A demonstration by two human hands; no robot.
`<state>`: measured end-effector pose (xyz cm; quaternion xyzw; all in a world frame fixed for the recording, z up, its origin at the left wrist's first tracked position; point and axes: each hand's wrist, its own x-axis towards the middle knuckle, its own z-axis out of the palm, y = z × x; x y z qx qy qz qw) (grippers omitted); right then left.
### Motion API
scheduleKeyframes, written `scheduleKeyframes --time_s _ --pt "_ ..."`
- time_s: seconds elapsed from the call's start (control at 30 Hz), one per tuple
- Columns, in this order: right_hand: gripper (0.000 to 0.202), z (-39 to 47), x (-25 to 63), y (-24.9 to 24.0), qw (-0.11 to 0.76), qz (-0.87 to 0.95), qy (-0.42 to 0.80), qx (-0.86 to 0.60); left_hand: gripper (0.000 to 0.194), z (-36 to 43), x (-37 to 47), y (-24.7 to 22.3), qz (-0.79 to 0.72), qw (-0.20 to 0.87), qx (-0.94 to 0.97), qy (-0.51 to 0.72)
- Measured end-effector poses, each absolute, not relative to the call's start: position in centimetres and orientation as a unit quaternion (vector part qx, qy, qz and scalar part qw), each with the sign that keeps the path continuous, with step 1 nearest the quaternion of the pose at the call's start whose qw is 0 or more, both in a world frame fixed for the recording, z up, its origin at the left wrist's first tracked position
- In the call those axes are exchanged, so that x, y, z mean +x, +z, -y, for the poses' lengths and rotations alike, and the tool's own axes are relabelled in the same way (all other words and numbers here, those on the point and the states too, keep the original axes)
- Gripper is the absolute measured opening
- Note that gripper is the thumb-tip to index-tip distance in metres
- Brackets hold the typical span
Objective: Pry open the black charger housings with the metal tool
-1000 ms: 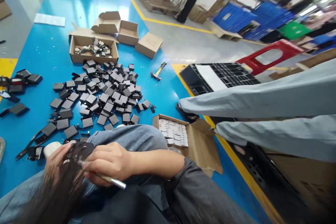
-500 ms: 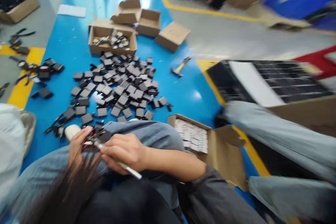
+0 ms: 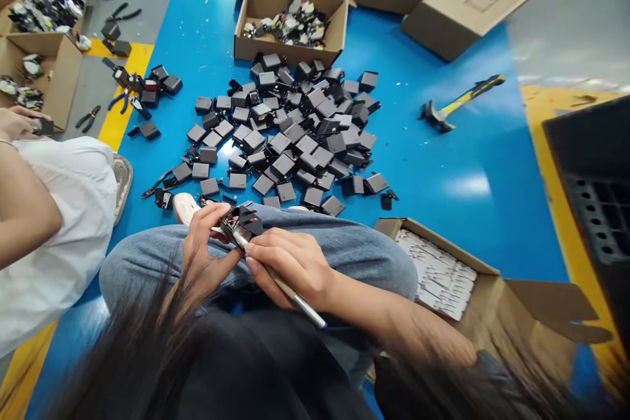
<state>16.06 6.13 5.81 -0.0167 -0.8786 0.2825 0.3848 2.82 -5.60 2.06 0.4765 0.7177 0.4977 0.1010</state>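
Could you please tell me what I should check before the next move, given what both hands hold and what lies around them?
1. Left hand holding the small black device: ok.
2. Right hand gripping the pen-like tool: ok.
3. Tool tip's exact contact point on the device: cannot tell, too small.
4. Hammer apart from both hands: ok, lying on the blue floor.
5. Dark boxy parts tidied: not ok, loosely heaped.
6. Co-worker's hand clear: ok, far left.
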Motion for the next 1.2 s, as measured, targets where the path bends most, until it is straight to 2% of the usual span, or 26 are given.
scheduleKeyframes --time_s 1.2 --pt "0.008 -5.8 16.6 5.8 0.328 0.9 0.282 -0.044 0.052 5.4 1.8 1.8 -0.688 -0.028 0.59 0.422"
